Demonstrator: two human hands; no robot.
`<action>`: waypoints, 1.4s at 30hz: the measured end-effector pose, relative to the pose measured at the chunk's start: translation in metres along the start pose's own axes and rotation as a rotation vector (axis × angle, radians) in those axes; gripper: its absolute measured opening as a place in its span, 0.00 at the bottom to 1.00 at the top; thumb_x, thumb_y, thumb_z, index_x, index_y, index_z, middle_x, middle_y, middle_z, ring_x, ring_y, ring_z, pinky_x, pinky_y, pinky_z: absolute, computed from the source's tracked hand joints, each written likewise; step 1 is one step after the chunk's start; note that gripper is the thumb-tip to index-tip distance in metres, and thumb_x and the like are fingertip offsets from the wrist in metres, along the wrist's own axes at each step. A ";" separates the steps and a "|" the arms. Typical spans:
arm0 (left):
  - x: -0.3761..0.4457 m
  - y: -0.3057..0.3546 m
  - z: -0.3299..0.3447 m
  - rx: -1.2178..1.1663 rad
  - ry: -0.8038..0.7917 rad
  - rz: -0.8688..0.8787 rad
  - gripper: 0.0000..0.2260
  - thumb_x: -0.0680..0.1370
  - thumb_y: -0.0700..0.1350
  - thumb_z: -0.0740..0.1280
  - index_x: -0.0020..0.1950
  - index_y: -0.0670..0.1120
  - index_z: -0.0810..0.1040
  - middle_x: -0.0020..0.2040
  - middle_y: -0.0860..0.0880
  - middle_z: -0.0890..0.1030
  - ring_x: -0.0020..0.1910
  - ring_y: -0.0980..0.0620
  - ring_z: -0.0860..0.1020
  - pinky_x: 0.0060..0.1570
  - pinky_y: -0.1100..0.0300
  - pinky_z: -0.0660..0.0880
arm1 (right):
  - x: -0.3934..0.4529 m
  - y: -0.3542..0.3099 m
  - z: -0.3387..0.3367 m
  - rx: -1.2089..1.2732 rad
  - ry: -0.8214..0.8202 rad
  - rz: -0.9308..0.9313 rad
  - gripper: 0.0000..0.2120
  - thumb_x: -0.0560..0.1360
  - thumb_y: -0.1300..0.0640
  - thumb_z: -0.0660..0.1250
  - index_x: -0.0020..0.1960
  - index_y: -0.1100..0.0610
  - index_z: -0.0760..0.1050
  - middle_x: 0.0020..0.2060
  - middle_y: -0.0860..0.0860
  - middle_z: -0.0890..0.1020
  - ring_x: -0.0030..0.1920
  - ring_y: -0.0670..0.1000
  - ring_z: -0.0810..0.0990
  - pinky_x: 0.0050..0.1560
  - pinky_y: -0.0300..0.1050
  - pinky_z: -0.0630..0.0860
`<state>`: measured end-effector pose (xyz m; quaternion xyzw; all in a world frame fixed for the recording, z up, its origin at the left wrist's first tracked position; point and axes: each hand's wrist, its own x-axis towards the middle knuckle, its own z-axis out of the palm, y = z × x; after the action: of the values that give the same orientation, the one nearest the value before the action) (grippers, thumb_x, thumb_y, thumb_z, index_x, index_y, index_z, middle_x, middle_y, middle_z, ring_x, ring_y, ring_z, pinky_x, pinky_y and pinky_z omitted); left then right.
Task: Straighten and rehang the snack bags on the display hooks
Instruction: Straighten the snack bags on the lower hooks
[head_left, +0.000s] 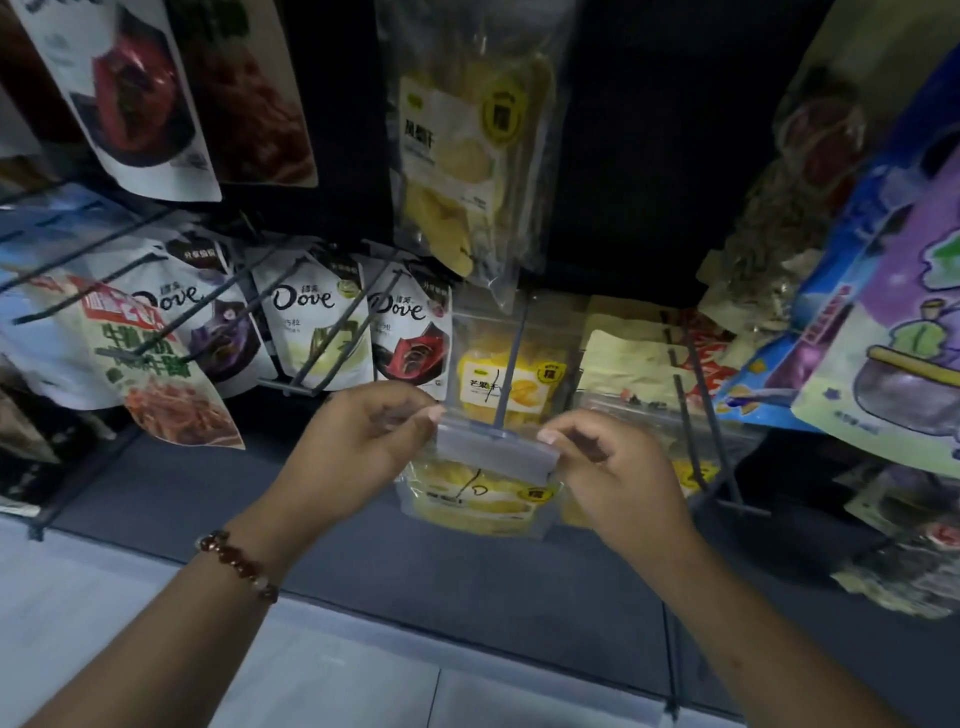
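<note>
A clear bag of yellow dried mango (480, 496) hangs low in the middle, its grey top strip at the tip of a display hook (508, 379). My left hand (358, 441) pinches the strip's left end and my right hand (618, 467) pinches its right end. The hook's tip sits at the strip's middle hole. A second mango bag (511, 384) hangs further back on the same hook. A larger bag of yellow dried fruit (462, 156) hangs above.
Three Dove bags (311, 322) hang on hooks to the left, beside a green-lettered snack bag (150, 364). Pale yellow bags (639, 364) and a bare hook (711, 415) lie to the right, with purple and blue bags (883, 338) beyond. A pale tiled floor (311, 675) is below.
</note>
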<state>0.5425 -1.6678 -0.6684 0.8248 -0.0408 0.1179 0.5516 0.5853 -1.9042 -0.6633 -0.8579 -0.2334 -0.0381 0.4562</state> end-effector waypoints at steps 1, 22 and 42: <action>0.000 0.001 0.000 -0.028 -0.016 0.001 0.11 0.72 0.57 0.67 0.43 0.53 0.84 0.39 0.53 0.83 0.39 0.57 0.81 0.40 0.66 0.74 | -0.001 -0.001 -0.002 0.009 0.010 -0.015 0.09 0.77 0.57 0.67 0.40 0.47 0.80 0.37 0.39 0.81 0.40 0.42 0.80 0.37 0.35 0.71; 0.024 -0.001 0.032 0.309 0.387 -0.091 0.11 0.78 0.58 0.67 0.50 0.52 0.80 0.46 0.57 0.82 0.46 0.56 0.80 0.47 0.53 0.78 | 0.029 0.015 0.021 -0.115 0.202 0.026 0.08 0.80 0.53 0.63 0.47 0.52 0.80 0.42 0.44 0.81 0.45 0.44 0.79 0.45 0.47 0.76; -0.069 0.017 0.047 1.070 -0.130 -0.218 0.36 0.80 0.55 0.61 0.80 0.49 0.44 0.80 0.42 0.45 0.78 0.41 0.50 0.73 0.47 0.59 | -0.053 0.001 0.000 -0.622 -0.122 -0.062 0.39 0.80 0.49 0.59 0.79 0.55 0.37 0.79 0.49 0.40 0.78 0.50 0.37 0.78 0.49 0.42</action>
<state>0.4798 -1.7217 -0.6867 0.9951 0.0767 0.0132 0.0608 0.5390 -1.9239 -0.6787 -0.9493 -0.2637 -0.0699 0.1560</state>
